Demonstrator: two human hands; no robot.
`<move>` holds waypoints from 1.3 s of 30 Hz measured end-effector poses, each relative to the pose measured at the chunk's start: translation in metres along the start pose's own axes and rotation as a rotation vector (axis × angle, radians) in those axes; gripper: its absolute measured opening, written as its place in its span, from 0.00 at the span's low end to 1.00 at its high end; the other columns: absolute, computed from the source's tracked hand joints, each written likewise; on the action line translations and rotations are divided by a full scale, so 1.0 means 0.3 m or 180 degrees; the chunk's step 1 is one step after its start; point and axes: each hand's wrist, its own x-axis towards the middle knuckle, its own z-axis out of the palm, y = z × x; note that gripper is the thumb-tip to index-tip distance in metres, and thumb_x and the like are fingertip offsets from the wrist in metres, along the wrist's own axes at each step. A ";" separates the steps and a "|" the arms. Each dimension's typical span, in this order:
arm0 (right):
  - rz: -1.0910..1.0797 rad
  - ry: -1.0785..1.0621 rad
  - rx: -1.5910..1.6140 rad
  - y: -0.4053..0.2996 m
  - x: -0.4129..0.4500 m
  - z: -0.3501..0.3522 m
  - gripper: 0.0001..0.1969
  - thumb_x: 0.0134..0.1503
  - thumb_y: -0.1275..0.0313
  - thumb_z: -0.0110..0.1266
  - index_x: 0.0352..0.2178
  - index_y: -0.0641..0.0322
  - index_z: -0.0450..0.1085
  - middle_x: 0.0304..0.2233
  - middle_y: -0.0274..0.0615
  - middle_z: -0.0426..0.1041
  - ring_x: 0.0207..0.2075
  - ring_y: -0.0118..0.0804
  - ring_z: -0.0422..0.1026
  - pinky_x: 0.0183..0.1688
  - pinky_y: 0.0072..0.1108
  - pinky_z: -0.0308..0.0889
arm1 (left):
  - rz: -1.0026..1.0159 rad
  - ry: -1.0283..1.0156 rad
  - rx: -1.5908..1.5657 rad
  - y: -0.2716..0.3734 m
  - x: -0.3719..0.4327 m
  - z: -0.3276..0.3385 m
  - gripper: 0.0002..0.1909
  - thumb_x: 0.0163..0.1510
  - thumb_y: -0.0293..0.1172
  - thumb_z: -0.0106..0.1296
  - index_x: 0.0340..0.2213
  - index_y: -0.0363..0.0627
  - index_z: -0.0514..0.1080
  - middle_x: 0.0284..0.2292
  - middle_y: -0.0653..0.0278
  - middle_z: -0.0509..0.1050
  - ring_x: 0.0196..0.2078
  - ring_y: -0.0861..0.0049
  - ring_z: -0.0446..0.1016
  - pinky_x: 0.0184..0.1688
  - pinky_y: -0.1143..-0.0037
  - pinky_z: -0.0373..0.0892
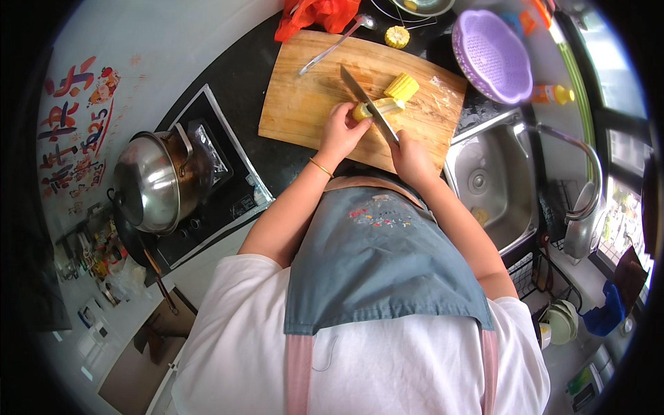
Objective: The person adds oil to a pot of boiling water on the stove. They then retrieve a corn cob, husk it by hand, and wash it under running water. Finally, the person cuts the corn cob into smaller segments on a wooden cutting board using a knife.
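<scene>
My right hand (415, 162) grips the handle of a kitchen knife (358, 89), its blade slanting up and to the left over the wooden cutting board (295, 104). The fingers and thumb of my left hand (342, 130) pinch a piece of corn cob (361, 112) just left of the blade. On the blade's other side lies a pale, split-looking length of corn (390, 106); whether the two parts are still joined under the knife is hidden. Touching or close above that length, a thick yellow corn chunk (403, 86) rests on the board.
A slotted ladle (332, 47) crosses the board's far edge beside a red plastic bag (319, 18). Beyond the board stands another corn chunk (397, 37). A purple basket (492, 56) and steel sink (498, 176) are right; a lidded pot (155, 181) is left.
</scene>
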 end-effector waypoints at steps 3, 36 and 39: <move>0.0131 -0.0013 0.0055 -0.018 -0.023 -0.034 0.12 0.62 0.67 0.50 0.32 0.69 0.64 0.24 0.66 0.73 0.29 0.68 0.73 0.34 0.50 0.66 | 0.0517 -0.0182 -0.0104 -0.039 0.009 -0.022 0.28 0.51 0.32 0.64 0.51 0.32 0.71 0.45 0.56 0.71 0.32 0.78 0.73 0.36 0.78 0.72; -0.0122 0.0059 -0.0233 -0.188 -0.028 -0.167 0.12 0.65 0.63 0.48 0.36 0.63 0.65 0.23 0.66 0.73 0.27 0.70 0.73 0.31 0.53 0.66 | -0.0401 -0.0411 -0.1245 -0.062 0.024 -0.031 0.19 0.50 0.34 0.69 0.28 0.47 0.64 0.20 0.77 0.63 0.22 0.90 0.62 0.23 0.84 0.65; -0.0095 -0.0021 -0.0288 -0.183 -0.022 -0.161 0.12 0.65 0.63 0.48 0.37 0.63 0.65 0.23 0.66 0.73 0.27 0.70 0.73 0.30 0.53 0.66 | -0.0307 -0.0443 -0.1247 -0.075 0.032 -0.025 0.19 0.51 0.33 0.68 0.28 0.47 0.64 0.21 0.77 0.63 0.23 0.90 0.62 0.24 0.83 0.66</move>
